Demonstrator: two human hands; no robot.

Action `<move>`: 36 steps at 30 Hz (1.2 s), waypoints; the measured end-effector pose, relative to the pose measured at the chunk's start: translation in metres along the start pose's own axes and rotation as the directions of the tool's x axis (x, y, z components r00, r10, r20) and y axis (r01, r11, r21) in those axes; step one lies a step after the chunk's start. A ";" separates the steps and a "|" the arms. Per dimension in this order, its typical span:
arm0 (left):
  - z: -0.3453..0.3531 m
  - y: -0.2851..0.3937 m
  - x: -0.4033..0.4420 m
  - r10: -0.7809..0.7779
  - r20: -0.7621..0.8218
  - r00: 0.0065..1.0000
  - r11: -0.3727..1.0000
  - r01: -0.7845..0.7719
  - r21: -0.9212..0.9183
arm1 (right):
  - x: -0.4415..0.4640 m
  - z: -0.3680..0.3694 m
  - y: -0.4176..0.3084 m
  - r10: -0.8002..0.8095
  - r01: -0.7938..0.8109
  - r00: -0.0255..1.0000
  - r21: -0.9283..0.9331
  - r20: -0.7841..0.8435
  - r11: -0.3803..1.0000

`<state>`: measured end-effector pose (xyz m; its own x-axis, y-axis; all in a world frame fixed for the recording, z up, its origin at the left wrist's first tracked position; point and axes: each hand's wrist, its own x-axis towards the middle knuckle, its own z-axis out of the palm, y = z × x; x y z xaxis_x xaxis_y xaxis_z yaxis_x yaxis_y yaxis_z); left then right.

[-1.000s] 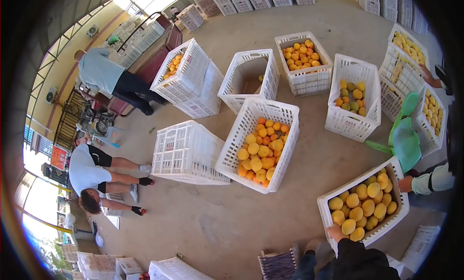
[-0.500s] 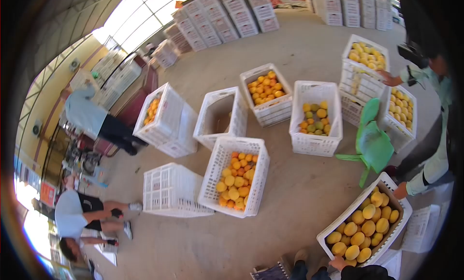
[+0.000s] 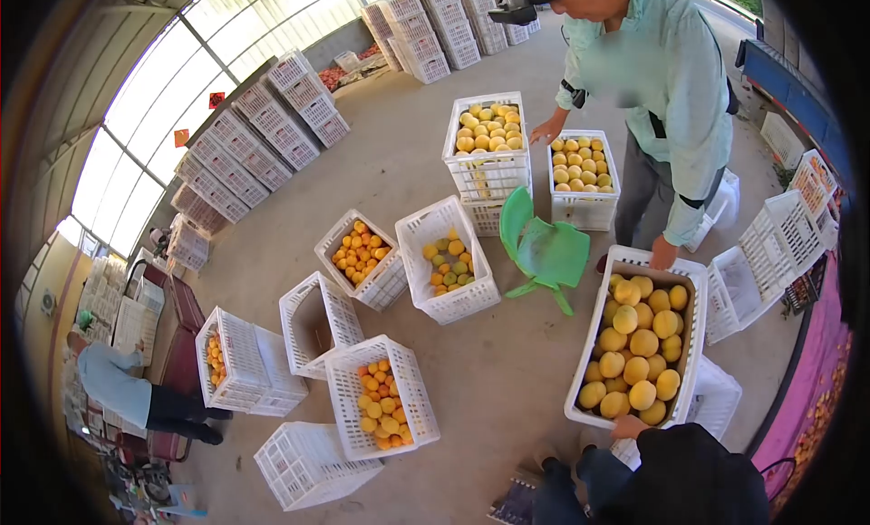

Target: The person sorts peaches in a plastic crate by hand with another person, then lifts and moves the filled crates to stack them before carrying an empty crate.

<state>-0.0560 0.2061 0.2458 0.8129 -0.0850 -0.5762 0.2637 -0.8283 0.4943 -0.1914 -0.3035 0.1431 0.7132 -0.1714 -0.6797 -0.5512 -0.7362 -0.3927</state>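
My right hand (image 3: 630, 426) reaches from a black sleeve and grips the near rim of a white plastic crate (image 3: 573, 380). Large yellow peaches (image 3: 643, 343) fill that crate. Its far rim is held by the hand (image 3: 664, 253) of a co-worker in a pale green shirt (image 3: 698, 99). Below the peach crate, another white crate (image 3: 718, 391) shows partly. The crate's underside is hidden, so I cannot tell whether the two touch. My left hand is out of view.
A green plastic chair (image 3: 555, 253) stands left of the held crate. Several white fruit crates (image 3: 433, 389) sit on the floor farther left. Tall crate stacks (image 3: 245, 144) line the back. Another person (image 3: 113, 384) bends at far left. A pink sheet (image 3: 807, 416) lies at right.
The view has swung right, so the floor crates appear farther left and the co-worker shows more fully. The held peach crate looks larger and higher in view. Both hands remain on its rims.
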 end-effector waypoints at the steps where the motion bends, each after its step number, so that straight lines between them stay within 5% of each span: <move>1: -0.002 0.004 -0.006 0.005 0.005 1.000 1.000 -0.005 0.004 | 0.005 -0.002 0.009 -0.029 0.030 0.999 -0.036 0.012 0.999; 10: 0.005 0.036 -0.021 0.005 0.008 1.000 0.999 -0.005 -0.043 | 0.019 -0.057 0.041 -0.090 0.108 0.990 -0.173 0.110 0.979; 21: -0.004 0.078 0.096 -0.033 0.050 0.998 0.989 0.040 -0.143 | 0.057 -0.098 0.032 0.074 -0.094 0.968 0.075 0.239 0.993; 30: -0.019 0.077 0.164 0.172 -0.009 0.985 0.904 -0.161 -0.397 | 0.073 -0.175 -0.003 0.174 -0.182 0.983 0.227 0.055 0.957; 34: 0.002 0.119 0.179 0.035 0.060 0.998 0.910 -0.007 -0.414 | 0.095 -0.213 -0.004 0.115 -0.124 0.991 0.167 0.065 0.978; 36: 0.022 0.119 0.179 0.350 0.014 0.937 0.936 -0.350 0.023 | 0.107 -0.233 -0.002 0.104 -0.112 0.992 0.127 0.066 0.986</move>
<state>0.1096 0.0797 0.1869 0.8464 -0.3774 -0.3756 -0.0498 -0.7584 0.6499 -0.0134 -0.4733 0.2155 0.6214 -0.2033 -0.7566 -0.6781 -0.6234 -0.3893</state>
